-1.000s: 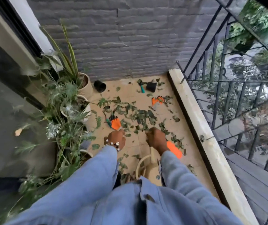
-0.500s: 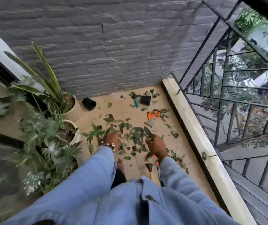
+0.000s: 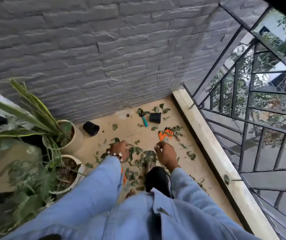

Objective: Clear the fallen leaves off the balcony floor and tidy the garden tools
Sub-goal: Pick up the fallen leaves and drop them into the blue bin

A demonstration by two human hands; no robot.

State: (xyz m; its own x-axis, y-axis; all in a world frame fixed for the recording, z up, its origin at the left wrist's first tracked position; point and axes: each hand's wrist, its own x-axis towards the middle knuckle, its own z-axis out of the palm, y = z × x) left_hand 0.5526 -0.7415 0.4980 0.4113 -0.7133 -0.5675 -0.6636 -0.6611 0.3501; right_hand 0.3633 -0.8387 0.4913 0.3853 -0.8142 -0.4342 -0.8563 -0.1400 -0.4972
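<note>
Both hands low at frame centre — left hand (image 3: 119, 149) curled into leaves (image 3: 147, 156), right hand (image 3: 166, 154) loosely open, empty — apparently gathering the pile off the balcony floor (image 3: 126, 129).

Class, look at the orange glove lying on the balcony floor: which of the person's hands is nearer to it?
Right. The right hand hovers just below the orange glove, fingertips almost reaching it. The left hand is farther off to the left, down among the fallen leaves.
</note>
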